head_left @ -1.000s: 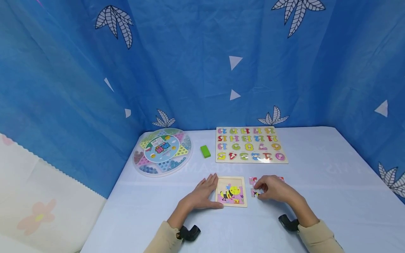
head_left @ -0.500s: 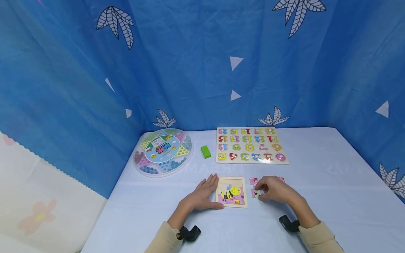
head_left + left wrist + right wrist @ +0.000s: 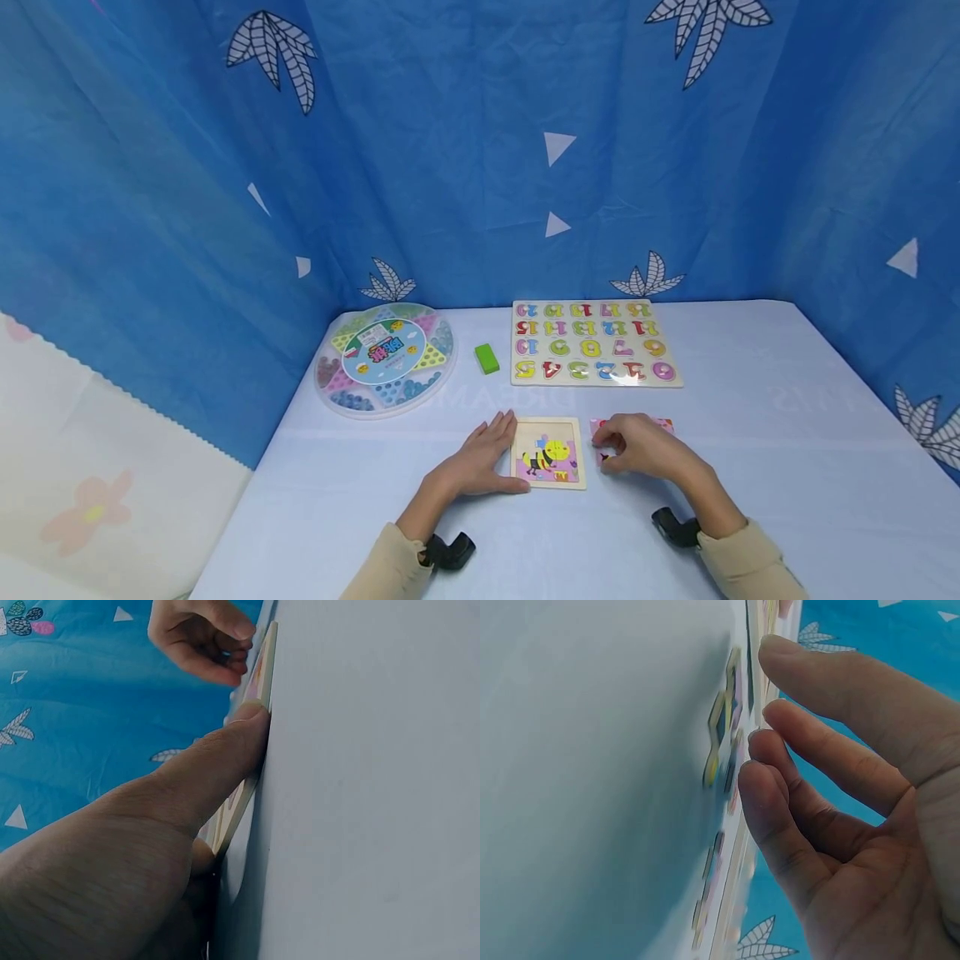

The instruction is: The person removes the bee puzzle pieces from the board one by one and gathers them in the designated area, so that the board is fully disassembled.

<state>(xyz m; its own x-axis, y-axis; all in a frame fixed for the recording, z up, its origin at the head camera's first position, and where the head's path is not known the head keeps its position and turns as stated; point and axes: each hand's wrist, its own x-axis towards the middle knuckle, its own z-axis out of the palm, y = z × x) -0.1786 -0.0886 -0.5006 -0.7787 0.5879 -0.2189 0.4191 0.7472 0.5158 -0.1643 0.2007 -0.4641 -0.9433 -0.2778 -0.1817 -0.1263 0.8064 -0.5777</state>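
A small square wooden puzzle tray point(image 3: 548, 484) holds a bee picture on pink and yellow pieces. My left hand point(image 3: 483, 462) rests along its left side, fingers straight, the thumb against the near edge. In the left wrist view the thumb point(image 3: 217, 769) presses the tray's rim point(image 3: 241, 806). Just right of the tray, my right hand point(image 3: 645, 446) hovers over several loose pink puzzle pieces point(image 3: 664, 424), which it partly hides. Its fingers bend loosely; in the right wrist view a gap shows between thumb and fingertips, with puzzle pieces point(image 3: 717, 724) on the table beyond them.
Behind lies a wooden number board point(image 3: 596, 342) with coloured digits. A green block point(image 3: 487, 358) sits to its left. A round Chinese checkers set point(image 3: 386, 362) with marbles stands at the back left. A blue curtain point(image 3: 450, 150) hangs behind the white-covered table point(image 3: 750, 400).
My right hand has shifted slightly left over the loose puzzle pieces and covers more of the nearest one. The left hand and the tray have stayed in place.
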